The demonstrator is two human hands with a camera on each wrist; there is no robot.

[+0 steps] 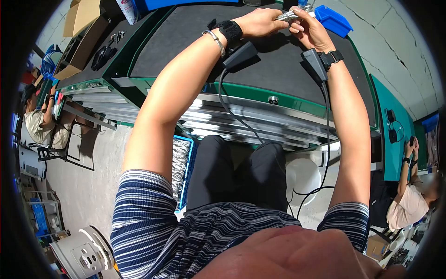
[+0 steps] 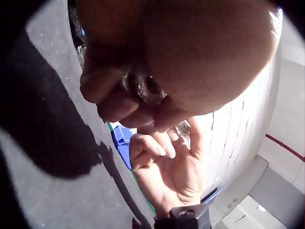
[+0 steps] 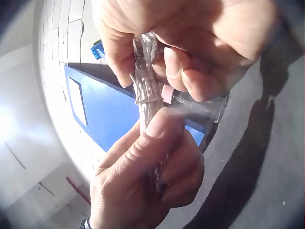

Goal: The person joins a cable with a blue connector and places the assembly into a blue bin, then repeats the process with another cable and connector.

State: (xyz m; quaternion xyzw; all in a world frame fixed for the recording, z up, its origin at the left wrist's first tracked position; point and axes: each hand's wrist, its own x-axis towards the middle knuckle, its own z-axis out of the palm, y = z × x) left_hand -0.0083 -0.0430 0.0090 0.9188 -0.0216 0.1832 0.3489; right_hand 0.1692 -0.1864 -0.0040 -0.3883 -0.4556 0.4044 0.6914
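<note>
A bundle of clear, silvery cable [image 3: 151,105] with transparent plug ends runs between both hands, with a thin band around it. My left hand [image 1: 264,23] grips the bundle, its thumb lying along the cable in the right wrist view. At the plug end, my right hand [image 1: 313,31] pinches the bundle between thumb and fingers, the other fingers curled. In the left wrist view, my left hand [image 2: 181,52] is dark and close, hiding most of the cable, and my right hand [image 2: 167,171] faces it. Both hands are above the dark mat [image 1: 181,42] at the bench's far side.
Just past the right hand stands a blue bin [image 1: 333,21]. A clear bottle with a pink cap [image 3: 167,94] lies near it. At left are a cardboard box [image 1: 76,46] and a spray can [image 1: 127,11]. Below, a blue basket [image 1: 189,165] holds silvery bundles. Black cords [image 1: 327,135] hang from both wrists.
</note>
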